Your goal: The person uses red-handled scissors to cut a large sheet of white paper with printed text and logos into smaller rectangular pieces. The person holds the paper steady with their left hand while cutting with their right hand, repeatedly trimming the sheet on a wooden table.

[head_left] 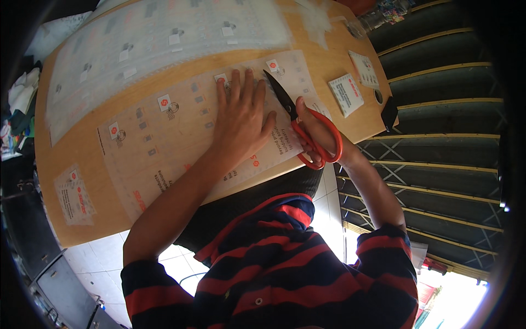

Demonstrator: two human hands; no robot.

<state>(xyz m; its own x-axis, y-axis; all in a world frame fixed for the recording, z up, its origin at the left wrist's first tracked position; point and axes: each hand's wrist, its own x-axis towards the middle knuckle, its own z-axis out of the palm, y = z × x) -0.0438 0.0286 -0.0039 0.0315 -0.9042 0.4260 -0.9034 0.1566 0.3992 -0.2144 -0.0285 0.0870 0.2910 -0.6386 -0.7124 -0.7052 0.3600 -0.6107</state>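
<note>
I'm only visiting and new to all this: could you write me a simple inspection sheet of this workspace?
Surface: wood table, partly covered.
Job's things: scissors; translucent printed sheet; more sheets beyond it.
Clutter: small printed pieces at the right, another at the near left.
Hands: left hand flat on the translucent sheet; right hand holding the scissors by their red handles.
Cables: thin dark curve low down; cannot tell if a cable.
Surroundings: tiled floor; grey cabinet left; barred gate right.
</note>
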